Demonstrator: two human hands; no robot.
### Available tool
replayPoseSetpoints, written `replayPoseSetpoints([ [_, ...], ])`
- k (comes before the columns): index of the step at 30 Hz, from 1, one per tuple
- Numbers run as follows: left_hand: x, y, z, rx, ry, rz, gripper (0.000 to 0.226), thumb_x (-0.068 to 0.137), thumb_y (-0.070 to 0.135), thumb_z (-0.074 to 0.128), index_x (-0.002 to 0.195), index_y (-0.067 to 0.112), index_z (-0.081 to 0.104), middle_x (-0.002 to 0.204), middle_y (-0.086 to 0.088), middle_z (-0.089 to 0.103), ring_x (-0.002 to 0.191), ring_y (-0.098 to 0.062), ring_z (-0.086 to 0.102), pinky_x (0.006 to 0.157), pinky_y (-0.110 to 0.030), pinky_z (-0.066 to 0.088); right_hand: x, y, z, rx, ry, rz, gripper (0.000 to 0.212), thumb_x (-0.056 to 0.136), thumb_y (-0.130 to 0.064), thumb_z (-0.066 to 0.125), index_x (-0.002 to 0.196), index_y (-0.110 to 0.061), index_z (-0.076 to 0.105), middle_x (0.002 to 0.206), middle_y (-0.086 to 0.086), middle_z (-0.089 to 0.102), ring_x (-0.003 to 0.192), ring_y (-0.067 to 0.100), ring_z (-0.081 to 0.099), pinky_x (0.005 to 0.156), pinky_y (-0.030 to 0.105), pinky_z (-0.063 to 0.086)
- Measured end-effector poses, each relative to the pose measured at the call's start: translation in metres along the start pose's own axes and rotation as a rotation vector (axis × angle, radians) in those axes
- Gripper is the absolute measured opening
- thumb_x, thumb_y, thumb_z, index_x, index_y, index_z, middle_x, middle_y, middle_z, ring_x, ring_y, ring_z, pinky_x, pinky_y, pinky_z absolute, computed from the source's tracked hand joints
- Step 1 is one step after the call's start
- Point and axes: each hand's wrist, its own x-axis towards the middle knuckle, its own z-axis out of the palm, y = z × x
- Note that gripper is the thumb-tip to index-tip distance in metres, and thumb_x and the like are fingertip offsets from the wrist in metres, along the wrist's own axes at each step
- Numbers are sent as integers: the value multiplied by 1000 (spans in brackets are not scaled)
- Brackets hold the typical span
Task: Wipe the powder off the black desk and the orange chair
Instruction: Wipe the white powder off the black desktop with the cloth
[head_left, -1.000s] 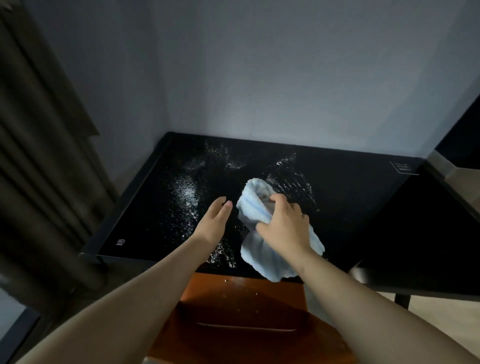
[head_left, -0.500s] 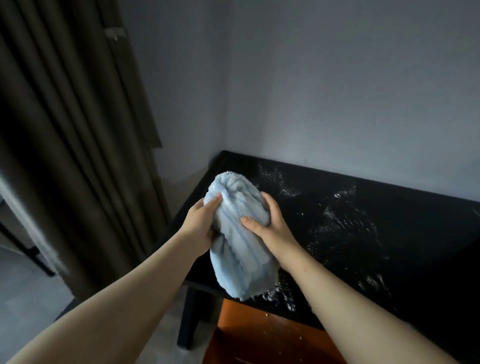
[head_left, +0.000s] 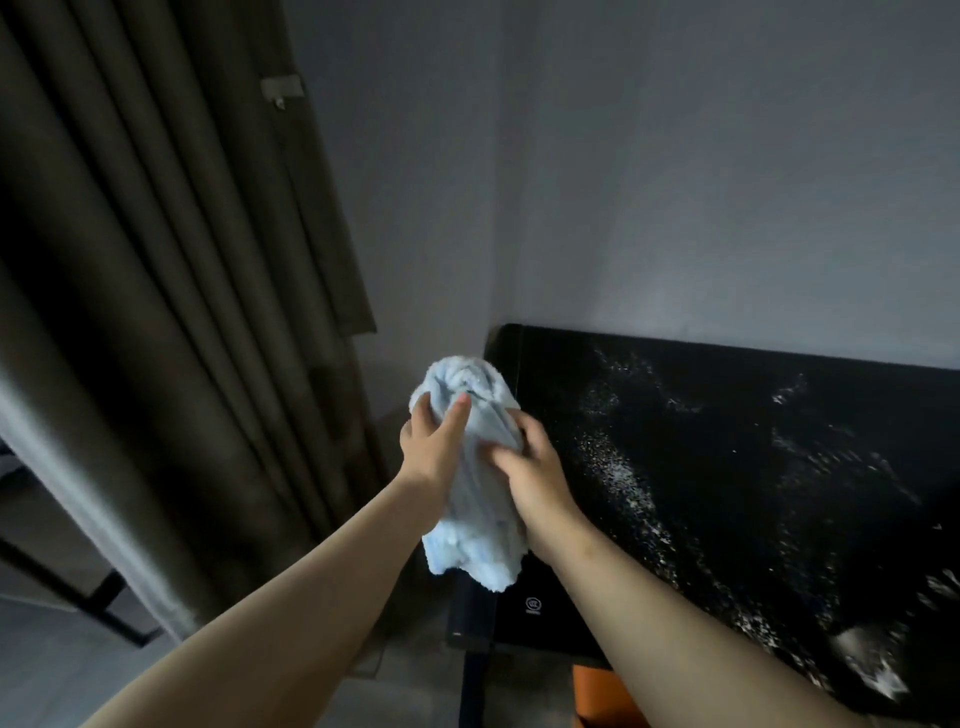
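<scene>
The cloth (head_left: 470, 525) hung upright, its long axis running twelve to six, raised beside the left edge of the desk (head_left: 727, 519); whether its lower end brushed the corner could not be told. The left grip (head_left: 434, 447) clasped its upper part from nine o'clock and the right grip (head_left: 535, 478) pinched it from three. The powder (head_left: 618, 475) lay on the desk at three to four o'clock of the cloth, so the right grip was nearer and looked likelier to carry it there. A sliver of chair (head_left: 592, 691) showed at five o'clock.
</scene>
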Motion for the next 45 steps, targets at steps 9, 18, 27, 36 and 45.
replayPoseSetpoints([
  [9,50,12,-24,272,-51,-25,53,70,22,79,114,19,51,106,-5,61,93,-24,63,81,-39,55,30,-6,-9,-208,-167,180,32,98,-17,44,120,-37,57,95,-12,67,83,3,62,67,19,47],
  [18,117,34,26,596,-124,192,64,79,18,69,126,20,25,109,-2,49,93,-23,56,76,-37,51,103,-4,-64,-274,96,250,29,94,-17,51,122,-25,55,103,-1,63,86,14,58,63,21,44],
  [27,193,0,86,1146,-327,152,71,84,38,61,141,25,21,143,-3,36,128,-28,40,102,-48,39,170,15,-105,-311,177,287,21,91,-11,50,104,-22,63,92,-1,62,72,9,55,57,19,39],
  [36,207,-55,142,1629,-229,310,90,79,65,53,146,39,-1,155,-1,3,132,-30,29,102,-44,34,207,35,-134,-338,235,323,19,93,-13,49,101,-27,60,86,-9,60,81,12,59,65,19,43],
  [45,350,17,188,1342,10,955,55,68,28,75,114,13,49,115,-29,55,80,-44,61,63,-47,54,281,28,-169,-370,387,316,27,95,-10,47,117,-19,58,85,-7,59,77,27,58,68,36,51],
])
